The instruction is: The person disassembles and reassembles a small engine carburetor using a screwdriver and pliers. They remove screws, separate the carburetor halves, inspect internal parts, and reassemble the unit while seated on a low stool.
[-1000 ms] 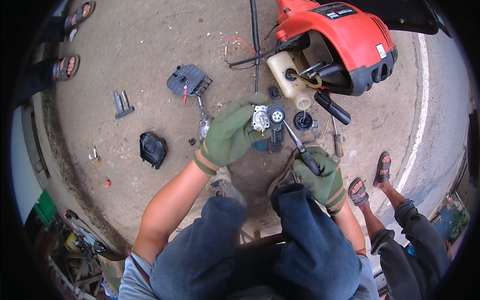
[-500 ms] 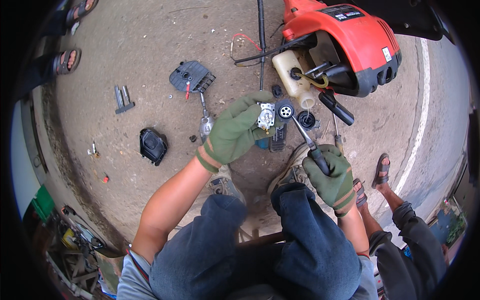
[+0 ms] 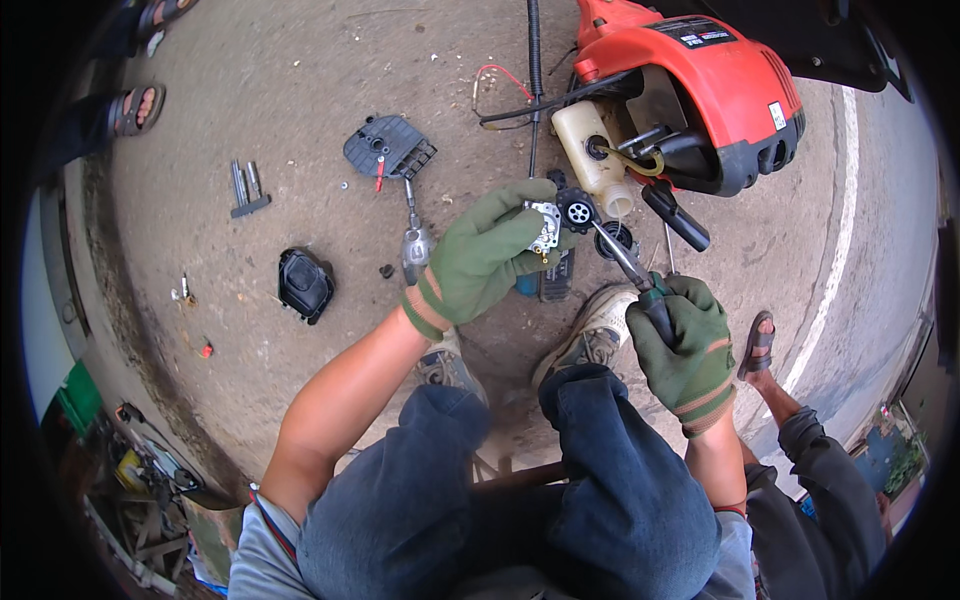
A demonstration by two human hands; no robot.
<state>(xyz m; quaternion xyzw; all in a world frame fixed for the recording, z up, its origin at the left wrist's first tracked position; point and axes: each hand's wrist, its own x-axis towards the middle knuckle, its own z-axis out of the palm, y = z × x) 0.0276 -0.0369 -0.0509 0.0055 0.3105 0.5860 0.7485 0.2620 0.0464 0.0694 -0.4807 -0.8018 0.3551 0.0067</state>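
My left hand (image 3: 478, 262), in a green knitted glove, pinches a small silvery metal carburetor (image 3: 545, 228) with a brass fitting at its lower edge. My right hand (image 3: 688, 355), gloved likewise, is closed around the dark handles of pliers (image 3: 628, 264). Their slim jaws point up and left and meet the edge of a round black part with holes (image 3: 578, 213), right beside the carburetor. Whether the jaws clamp that part I cannot tell. Below and behind the jaws, a round black cap (image 3: 616, 241) lies on the ground.
A red-housed engine (image 3: 690, 90) with a whitish fuel tank (image 3: 585, 140) lies at the far right. Leftward are a power screwdriver (image 3: 416, 245), a dark plastic cover (image 3: 385, 147), a black housing (image 3: 305, 285) and bolts (image 3: 245, 188). Other people's sandalled feet (image 3: 137, 108) stand at both sides.
The pliers and round black part have risen slightly, and the carburetor has turned a little in my left hand. My right hand has shifted a bit to the right.
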